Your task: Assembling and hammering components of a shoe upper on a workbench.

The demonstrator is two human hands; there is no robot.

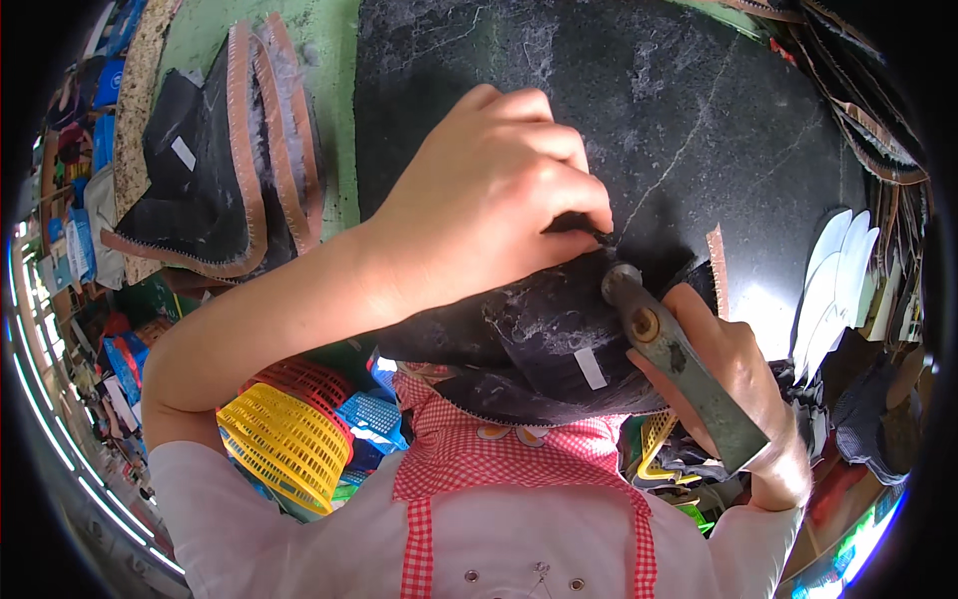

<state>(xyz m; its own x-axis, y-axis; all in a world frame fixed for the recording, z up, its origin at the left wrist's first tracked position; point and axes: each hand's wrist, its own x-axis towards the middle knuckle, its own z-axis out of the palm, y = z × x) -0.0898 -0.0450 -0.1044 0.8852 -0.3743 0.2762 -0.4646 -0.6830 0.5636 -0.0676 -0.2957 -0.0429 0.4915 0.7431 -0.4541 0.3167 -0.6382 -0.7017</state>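
Left hand point(489, 200) is curled shut, fingertips pinching the edge of the black leather piece point(529, 339) right at the point where the tool meets it. Right hand point(733, 379) is wrapped around the metal pincers point(669, 349), handle running back under the palm toward the wrist, head up against the leather edge just beside the left fingertips.

The leather piece sits between both hands, draped over something rounded beneath it; what's under there is hidden. White tag point(591, 367) on its near face, zigzag-cut rim along the lower edge, chalky scuffs across it.

Step in hand, as I read it: pulling or tensioning the leather edge with the pincers while the left hand pins it in place. Can't tell whether the pincer head actually has the leather clamped; the left fingers cover the contact.

Next move likely needs a firm bite on the edge, steady counter-hold from the left, and a controlled pull so the rim doesn't tear or slip off-line.

Beyond the hands: dark worn table point(699, 120), scored and dusty. Out past the left hand, a stack of cut leather uppers point(220, 180) with tan trim. Past the right hand, white insoles point(833, 270) fanned out. Below the left forearm, a yellow basket point(289, 439).
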